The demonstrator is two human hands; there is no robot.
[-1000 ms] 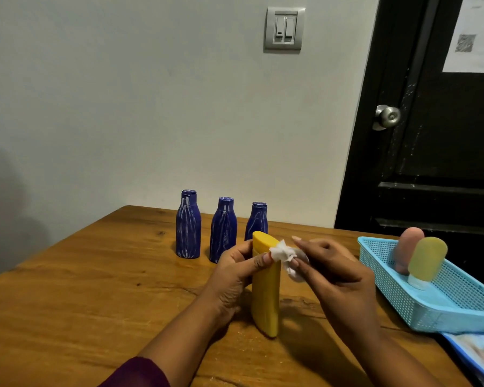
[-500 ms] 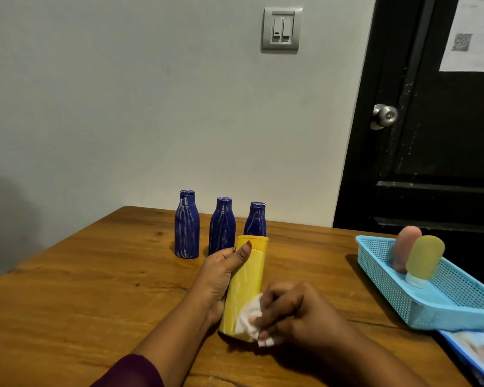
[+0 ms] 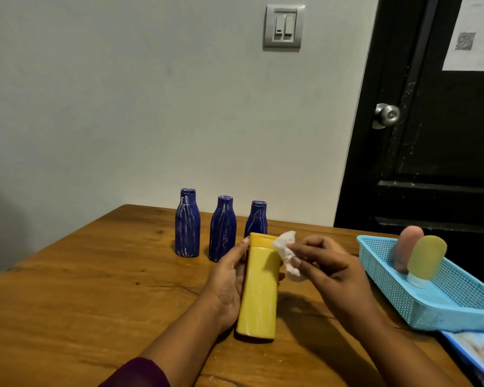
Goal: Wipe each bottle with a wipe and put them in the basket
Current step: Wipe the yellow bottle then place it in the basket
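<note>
Three bottles stand in a row at the back of the table: the left bottle, the middle bottle and the right bottle. Just in front of the right bottle is the big bottle, with its bottom on the table. The left grip holds it from the left. The right grip is on its right and holds the wipe by its top. Far to the right sits the basket, with the back bottle and the front bottle in it.
</note>
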